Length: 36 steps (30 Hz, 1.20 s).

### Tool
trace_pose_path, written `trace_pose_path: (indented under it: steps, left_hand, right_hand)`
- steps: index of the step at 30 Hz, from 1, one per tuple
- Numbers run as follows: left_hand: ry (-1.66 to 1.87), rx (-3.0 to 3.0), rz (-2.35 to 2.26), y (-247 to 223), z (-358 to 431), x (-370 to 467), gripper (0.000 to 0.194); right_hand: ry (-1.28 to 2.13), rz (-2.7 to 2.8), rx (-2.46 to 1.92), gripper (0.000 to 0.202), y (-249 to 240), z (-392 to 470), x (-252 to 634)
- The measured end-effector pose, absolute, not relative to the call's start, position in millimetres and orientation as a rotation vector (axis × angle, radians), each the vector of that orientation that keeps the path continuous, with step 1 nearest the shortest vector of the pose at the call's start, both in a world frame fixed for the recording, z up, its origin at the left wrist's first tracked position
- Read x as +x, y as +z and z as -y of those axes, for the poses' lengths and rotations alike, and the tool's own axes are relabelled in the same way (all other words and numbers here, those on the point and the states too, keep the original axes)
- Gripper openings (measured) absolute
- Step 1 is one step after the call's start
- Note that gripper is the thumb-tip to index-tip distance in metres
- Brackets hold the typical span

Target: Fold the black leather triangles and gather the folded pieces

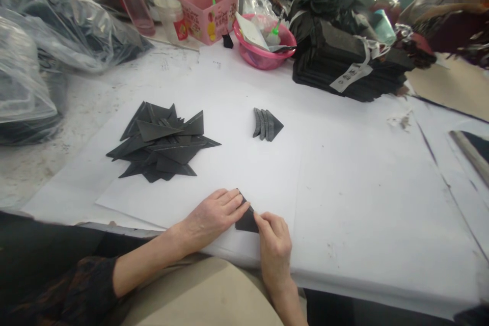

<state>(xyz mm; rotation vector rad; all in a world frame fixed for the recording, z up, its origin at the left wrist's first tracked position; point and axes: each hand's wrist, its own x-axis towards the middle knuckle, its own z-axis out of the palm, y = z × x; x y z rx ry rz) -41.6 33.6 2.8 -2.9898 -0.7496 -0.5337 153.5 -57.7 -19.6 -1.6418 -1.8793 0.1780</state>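
Observation:
At the table's front edge a small black triangular piece (pixel 247 223) lies flat under both hands. My left hand (pixel 218 214) comes from the left and holds the piece down, its fingers bent slightly over the upper edge and its thumb hidden. My right hand (pixel 274 239) pinches the right edge between thumb and forefinger, close to the left fingertips. Beyond them, several overlapping pieces with thick folded edges form a small row (pixel 265 125). To the left is a loose heap of flat black triangular pieces (pixel 162 145).
White paper (pixel 344 178) covers the table. At the back stand a pink box (pixel 198 20), a pink basin (pixel 263 58) with small items, a jar (pixel 171 18) and a tall bottle (pixel 133 2). Tied black stacks (pixel 336 56) are at back right; plastic-wrapped bundles (pixel 76 25) lie left.

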Motion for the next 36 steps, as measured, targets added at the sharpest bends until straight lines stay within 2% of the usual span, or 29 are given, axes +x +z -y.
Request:
trace_pose_path:
  steps: [11,17,25,36]
  left_hand:
    - [-0.546,-3.009,0.689,1.6,-25.8,-27.8,0.025]
    - [-0.571,-3.012,0.730,2.9,-25.5,-27.2,0.026]
    - [-0.523,-2.995,0.722,3.3,-20.8,-23.5,0.026]
    - [-0.574,-3.031,0.687,2.8,-15.8,-16.1,0.024]
  right_hand:
    - [0.172,1.897,-1.678,0.024,-12.3,56.2,151.9]
    - [0.223,1.816,-1.690,0.014,-11.8,66.1,164.2]
    - [0.146,1.900,-1.671,0.029,-13.6,75.8,165.1]
    - [0.206,1.899,-1.692,0.028,-8.0,79.6,169.2]
